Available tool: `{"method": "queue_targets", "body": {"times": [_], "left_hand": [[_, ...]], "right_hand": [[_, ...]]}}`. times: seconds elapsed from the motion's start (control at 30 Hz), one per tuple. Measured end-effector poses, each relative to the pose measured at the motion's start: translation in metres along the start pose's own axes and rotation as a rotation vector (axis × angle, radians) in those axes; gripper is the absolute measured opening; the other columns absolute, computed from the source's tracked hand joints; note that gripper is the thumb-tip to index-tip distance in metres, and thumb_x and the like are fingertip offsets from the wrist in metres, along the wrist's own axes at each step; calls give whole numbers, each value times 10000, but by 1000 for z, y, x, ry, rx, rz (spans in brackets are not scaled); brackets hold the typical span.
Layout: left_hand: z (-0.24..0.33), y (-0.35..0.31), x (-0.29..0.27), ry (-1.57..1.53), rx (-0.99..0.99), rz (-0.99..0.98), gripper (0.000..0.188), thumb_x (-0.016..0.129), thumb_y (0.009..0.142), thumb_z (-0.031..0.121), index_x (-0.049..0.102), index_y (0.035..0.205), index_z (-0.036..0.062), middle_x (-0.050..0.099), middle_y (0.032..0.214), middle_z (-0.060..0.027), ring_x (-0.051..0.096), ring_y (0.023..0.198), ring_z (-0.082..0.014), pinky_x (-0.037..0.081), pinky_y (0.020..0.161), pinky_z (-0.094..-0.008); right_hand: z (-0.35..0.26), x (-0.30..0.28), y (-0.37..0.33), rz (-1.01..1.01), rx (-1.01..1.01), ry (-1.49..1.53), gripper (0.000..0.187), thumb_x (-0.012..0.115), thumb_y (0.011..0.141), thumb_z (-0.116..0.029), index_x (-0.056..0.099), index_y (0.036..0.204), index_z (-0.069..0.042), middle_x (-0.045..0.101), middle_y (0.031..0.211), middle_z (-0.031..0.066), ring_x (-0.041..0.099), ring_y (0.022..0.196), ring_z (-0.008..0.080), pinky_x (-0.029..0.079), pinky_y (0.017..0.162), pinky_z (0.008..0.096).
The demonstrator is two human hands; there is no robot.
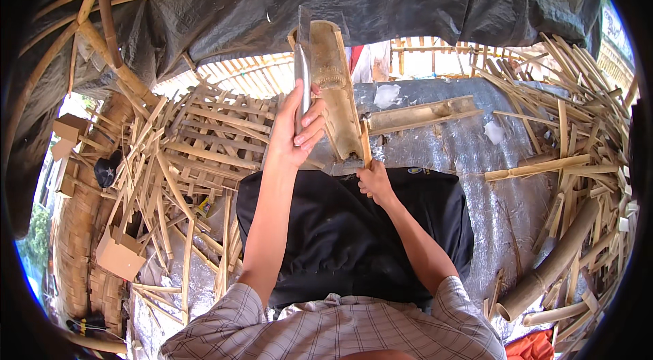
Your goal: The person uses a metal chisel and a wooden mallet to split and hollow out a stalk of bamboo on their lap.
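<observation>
Bamboo [345,108] up front, split open; left hand [299,122] gripping a silvery blade-like tool [303,78], right hand [374,182] clenched round a wooden stick [366,146]

This looked like a rustic bamboo workshop: wrinkled black plastic sheeting [408,0] hung beside curved tan bamboo poles [132,81], a loose heap of pale split bamboo strips [575,108] filled the right side, and a half-round tan bamboo length [341,107] slanted mid-view, split open.
</observation>
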State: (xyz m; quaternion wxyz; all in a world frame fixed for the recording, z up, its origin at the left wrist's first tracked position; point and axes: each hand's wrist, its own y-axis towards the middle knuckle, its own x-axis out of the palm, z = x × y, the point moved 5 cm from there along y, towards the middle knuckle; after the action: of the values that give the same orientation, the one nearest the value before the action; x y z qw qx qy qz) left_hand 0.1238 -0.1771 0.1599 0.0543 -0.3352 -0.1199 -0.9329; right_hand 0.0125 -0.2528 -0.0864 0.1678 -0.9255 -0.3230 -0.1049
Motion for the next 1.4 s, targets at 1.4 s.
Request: {"method": "queue_targets", "body": {"times": [1.4], "left_hand": [[-22, -10, 56, -361, -154, 131, 211, 581, 1031, 212, 503, 952, 33, 519, 900, -49, 575, 832, -140, 567, 674, -328]], "right_hand": [[7, -8, -6, -37, 39, 42, 109, 584, 856, -46, 480, 845, -17, 430, 635, 1, 431, 456, 75, 315, 374, 248]]}}
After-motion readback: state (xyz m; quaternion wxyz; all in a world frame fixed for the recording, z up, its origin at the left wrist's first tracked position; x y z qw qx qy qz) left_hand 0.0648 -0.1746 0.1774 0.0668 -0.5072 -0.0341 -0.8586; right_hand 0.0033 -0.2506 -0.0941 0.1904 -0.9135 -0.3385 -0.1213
